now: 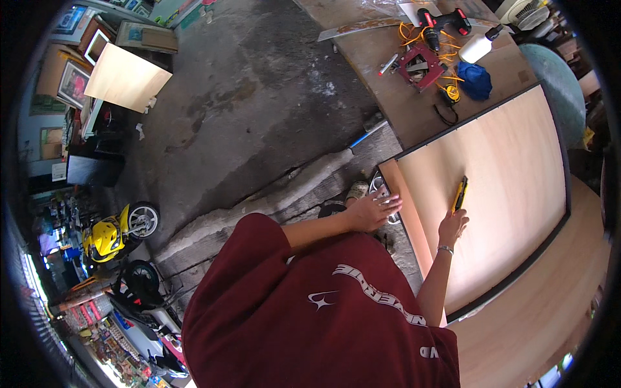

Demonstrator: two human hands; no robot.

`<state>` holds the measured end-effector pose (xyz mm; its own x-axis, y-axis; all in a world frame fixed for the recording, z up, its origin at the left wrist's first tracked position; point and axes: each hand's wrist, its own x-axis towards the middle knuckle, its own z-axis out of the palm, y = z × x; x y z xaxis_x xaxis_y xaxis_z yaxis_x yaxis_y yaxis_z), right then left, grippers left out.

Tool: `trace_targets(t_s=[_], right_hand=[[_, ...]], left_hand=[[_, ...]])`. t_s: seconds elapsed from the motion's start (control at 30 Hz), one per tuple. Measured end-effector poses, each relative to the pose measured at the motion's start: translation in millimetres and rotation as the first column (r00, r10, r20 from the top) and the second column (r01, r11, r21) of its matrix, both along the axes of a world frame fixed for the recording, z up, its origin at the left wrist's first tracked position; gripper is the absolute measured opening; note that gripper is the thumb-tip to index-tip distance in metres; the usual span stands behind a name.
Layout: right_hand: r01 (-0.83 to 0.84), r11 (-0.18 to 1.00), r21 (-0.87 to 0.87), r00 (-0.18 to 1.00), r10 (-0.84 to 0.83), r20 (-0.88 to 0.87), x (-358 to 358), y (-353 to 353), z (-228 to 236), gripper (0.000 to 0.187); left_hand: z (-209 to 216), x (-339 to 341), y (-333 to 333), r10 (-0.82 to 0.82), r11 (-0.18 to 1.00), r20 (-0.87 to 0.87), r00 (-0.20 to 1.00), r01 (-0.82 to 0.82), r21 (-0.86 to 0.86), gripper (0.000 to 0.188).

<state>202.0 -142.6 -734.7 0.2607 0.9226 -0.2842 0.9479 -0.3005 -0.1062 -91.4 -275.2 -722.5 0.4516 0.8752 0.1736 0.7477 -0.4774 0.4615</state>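
Note:
A yellow and black utility knife (460, 194) is held in my right hand (453, 227), with the fingers wrapped round its lower end. Its tip points away from me, over a large pale plywood panel (498, 174) with black edging on several sides. Along the panel's near left side runs a reddish-brown wooden strip (409, 210). Over the outer edge of this strip, my left hand (374, 211) lies with its fingers stretched out and holding nothing. Whether its fingertips press on the strip is hard to make out.
On the brown worktable (362, 58) beyond the panel lie a cordless drill (443, 24), a white bottle (476, 48), a dark red clamp-like tool (420, 66), a yellow tape measure (451, 94) and a blue cloth item (474, 81). Another wooden sheet (550, 304) extends at right. Motorcycles (107, 236) stand at left.

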Motion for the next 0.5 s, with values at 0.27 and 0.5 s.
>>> trace_targets(t_s=[0.27,0.5], right_hand=[[-0.042,0.96,0.278,0.962,0.115,-0.249,2.3,24.4,11.4,0.066],[0.051,0.985,0.168,0.943,0.008,-0.332,26.5,-2.9,-11.5,0.044]], left_hand=[[-24.9,70.0,-2.1,-0.385,0.914,-0.044,0.922,0.387,0.12,0.05],[-14.2,82.5,1.6,-0.513,0.857,-0.089,0.854,0.516,0.011,0.056]])
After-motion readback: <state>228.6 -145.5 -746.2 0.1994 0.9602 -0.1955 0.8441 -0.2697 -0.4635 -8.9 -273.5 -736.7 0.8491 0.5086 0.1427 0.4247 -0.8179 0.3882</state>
